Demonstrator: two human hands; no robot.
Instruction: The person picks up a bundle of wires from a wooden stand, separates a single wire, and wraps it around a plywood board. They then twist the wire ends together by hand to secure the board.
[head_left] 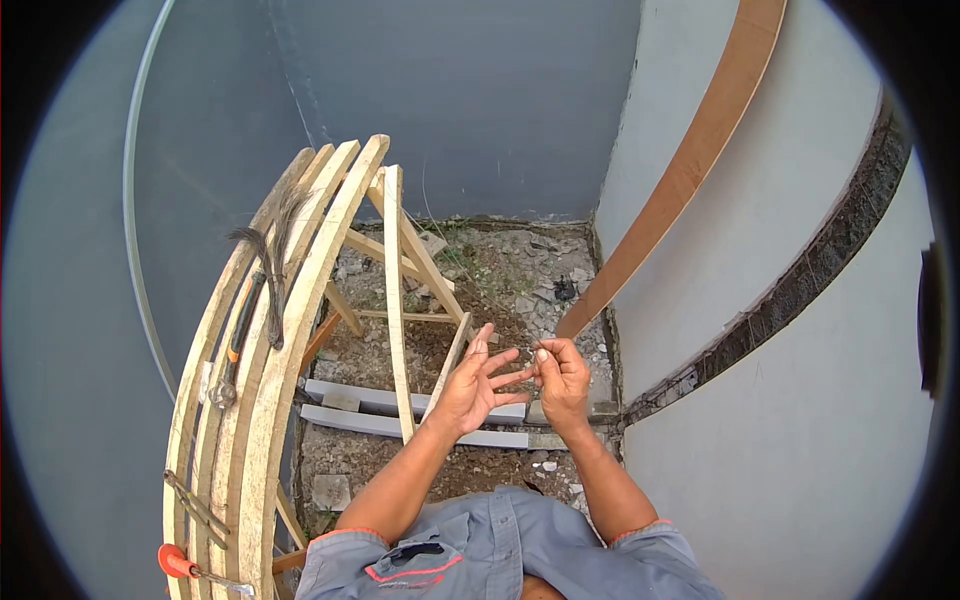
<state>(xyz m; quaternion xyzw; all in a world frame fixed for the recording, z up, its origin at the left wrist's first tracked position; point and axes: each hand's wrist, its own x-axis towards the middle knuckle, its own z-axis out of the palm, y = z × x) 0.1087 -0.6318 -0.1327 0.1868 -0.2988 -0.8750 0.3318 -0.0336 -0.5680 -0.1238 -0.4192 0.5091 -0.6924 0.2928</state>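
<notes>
My left hand (478, 385) is raised in front of my body, palm up with its fingers spread, and nothing shows in it. Just to its right, my right hand (561, 378) pinches a thin wire (470, 275), which runs up and to the left past the wooden frame. The fingertips of the two hands are close together. On the slatted wooden stand (300, 310) at the left lie a bundle of dark wires (275, 240), a hammer (240, 325), pincers (197, 508) and a tool with a red-orange handle (178, 562).
Grey walls (470, 100) enclose the narrow space. A brown board (680, 180) leans at the right beside a dark groove (780, 310) in the wall. Pale bars (370, 422) cross the rubble-strewn ground (490, 260). A pale strip (130, 180) curves at the far left.
</notes>
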